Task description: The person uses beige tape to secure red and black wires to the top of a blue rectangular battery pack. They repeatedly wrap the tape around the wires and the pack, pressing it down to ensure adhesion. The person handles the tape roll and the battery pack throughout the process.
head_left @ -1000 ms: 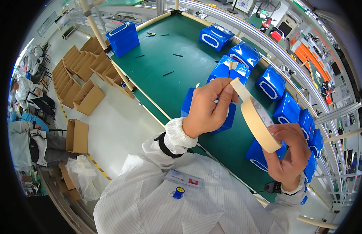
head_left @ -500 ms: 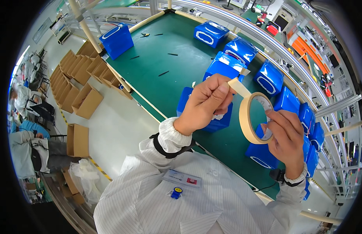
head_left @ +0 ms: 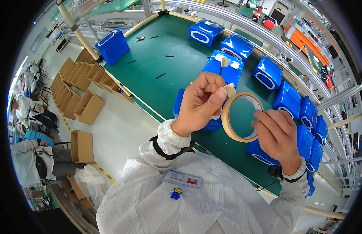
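Note:
My left hand is closed, thumb against fingers, on the free end of a cream masking tape strip. My right hand grips the right rim of the masking tape roll, which stands on edge in the air just right of my left thumb. A small red bit shows at my left fingertips; I cannot make out what it is. Behind the hands, a blue-wrapped block carries a short piece of tape on top. Another blue block is partly hidden by my left hand.
Several blue-wrapped blocks line the right and far edges of the green table. One blue block stands at the far left corner. Thin black pieces lie scattered on the table. Open cardboard boxes stand on the floor left.
The tape roll and my right hand have moved left, toward my left hand. The strip between hand and roll looks shorter. The tape piece on the blue block behind now shows more fully.

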The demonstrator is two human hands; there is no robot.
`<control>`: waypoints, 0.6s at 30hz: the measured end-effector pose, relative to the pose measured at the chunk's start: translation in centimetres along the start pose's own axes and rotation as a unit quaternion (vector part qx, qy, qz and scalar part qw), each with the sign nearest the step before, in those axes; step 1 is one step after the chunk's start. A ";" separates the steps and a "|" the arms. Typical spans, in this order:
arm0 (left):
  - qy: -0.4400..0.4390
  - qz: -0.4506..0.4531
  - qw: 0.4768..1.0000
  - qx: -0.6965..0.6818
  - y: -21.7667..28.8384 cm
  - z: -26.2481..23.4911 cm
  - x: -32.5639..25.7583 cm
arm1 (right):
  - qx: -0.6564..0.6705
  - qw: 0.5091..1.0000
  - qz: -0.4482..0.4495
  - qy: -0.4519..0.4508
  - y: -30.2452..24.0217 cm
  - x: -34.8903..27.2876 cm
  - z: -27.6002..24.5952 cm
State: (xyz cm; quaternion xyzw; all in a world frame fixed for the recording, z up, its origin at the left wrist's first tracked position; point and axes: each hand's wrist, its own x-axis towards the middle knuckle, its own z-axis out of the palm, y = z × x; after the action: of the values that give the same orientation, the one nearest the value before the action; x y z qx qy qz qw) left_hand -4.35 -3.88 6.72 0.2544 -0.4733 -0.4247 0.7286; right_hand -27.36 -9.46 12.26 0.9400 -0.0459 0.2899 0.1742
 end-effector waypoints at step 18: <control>-0.046 -0.076 0.981 -0.171 -0.3 -0.6 1.0 | 0.123 0.987 0.015 -0.100 -1.5 1.1 -0.5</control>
State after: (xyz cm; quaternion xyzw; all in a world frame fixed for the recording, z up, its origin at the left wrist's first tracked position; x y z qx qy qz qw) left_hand -3.75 -4.97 6.73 0.1416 -0.4058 -0.5648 0.7044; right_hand -26.41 -7.88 12.85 0.9778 -0.0410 0.1999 0.0470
